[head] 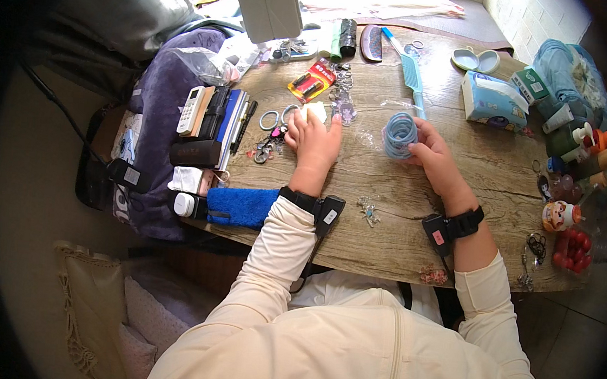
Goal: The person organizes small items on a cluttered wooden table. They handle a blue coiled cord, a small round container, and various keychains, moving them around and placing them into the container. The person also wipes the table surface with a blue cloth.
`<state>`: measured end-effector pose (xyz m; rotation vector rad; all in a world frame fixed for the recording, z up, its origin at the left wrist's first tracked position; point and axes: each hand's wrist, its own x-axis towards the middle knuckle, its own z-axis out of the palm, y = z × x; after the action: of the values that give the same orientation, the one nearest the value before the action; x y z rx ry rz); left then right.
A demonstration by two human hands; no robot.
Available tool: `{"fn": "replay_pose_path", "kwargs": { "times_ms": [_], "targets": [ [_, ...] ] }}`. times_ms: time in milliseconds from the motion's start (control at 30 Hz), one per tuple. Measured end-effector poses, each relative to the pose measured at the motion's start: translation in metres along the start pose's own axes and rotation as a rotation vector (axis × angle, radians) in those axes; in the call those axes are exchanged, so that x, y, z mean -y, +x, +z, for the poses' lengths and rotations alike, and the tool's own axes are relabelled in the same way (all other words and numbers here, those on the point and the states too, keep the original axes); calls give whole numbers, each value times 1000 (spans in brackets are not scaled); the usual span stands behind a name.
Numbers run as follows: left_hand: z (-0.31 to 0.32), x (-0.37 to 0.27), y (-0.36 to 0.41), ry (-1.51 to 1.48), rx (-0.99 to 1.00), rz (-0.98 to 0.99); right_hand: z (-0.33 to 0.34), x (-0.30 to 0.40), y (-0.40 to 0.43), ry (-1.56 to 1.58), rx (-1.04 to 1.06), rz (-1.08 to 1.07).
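My right hand [435, 155] grips a bundle of light blue hair ties [400, 135] just above the wooden table. Palm down, my left hand [316, 140] reaches over small things on the left, its thumb apart from its fingers. A pale yellow item [317, 110] shows beyond its fingertips; whether they touch it is unclear. Beside the fingers lie a single light blue hair tie [269, 119] and a bunch of keychain charms [269, 146]. A clear keychain with a printed figure [347, 113] rests just beyond my left thumb.
Beyond the hair ties lies a blue comb [412, 73]. A battery pack [312, 82] is at the back. Notebooks [229, 123] and a blue cloth pouch [241, 206] line the left; a tissue pack [491, 102], bottles [570, 142] and red fruit [572, 249] the right. A charm [369, 211] lies between my arms.
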<state>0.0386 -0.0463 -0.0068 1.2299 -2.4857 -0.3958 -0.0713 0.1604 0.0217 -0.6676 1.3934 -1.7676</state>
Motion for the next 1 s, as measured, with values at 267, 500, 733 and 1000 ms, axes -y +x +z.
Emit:
{"fn": "replay_pose_path", "kwargs": {
  "times_ms": [267, 500, 733, 1000],
  "targets": [
    [4, 6, 5, -109, -40, 1, -2, -1, 0, 15, 4, -6],
    [8, 10, 5, -143, -128, 106, 1, -1, 0, 31, -14, -8],
    [2, 9, 2, -138, -164, 104, -3, -7, 2, 10, -10, -30],
    [-5, 17, 8, -64, -149, 226, -1, -4, 1, 5, -18, -29]
  ]
}}
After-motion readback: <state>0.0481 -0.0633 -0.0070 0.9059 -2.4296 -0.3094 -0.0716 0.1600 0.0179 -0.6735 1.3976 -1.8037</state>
